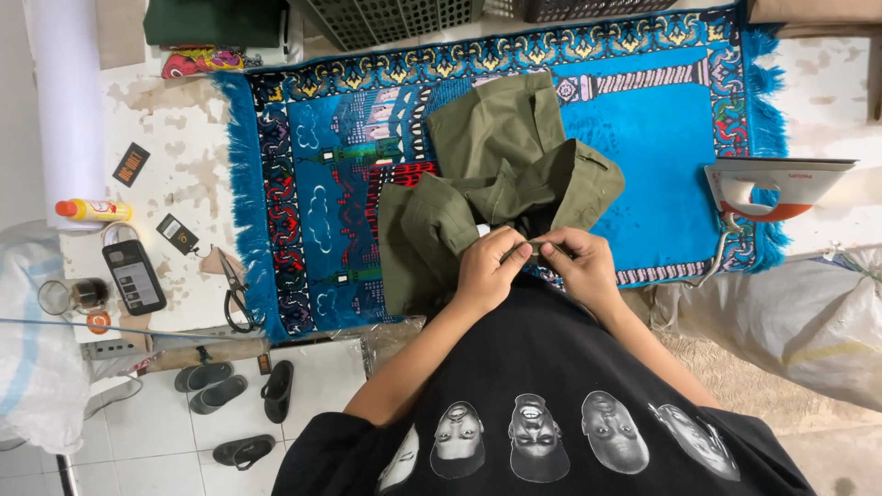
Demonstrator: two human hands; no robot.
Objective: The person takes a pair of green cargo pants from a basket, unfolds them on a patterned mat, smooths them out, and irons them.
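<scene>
Blue patterned rug [643, 119] covers worn white table [175, 165]. Olive-green garment [496, 174], crumpled and folded over, lies mid-rug. Left hand [489, 268] and right hand [581, 266] pinch its near edge together. Iron [781, 184] upright, right.

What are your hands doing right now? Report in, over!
Left hand and right hand both pinching the near edge of the olive green garment. Garment lying crumpled on the blue patterned mat. Iron parked off right, nothing blocking.
</scene>
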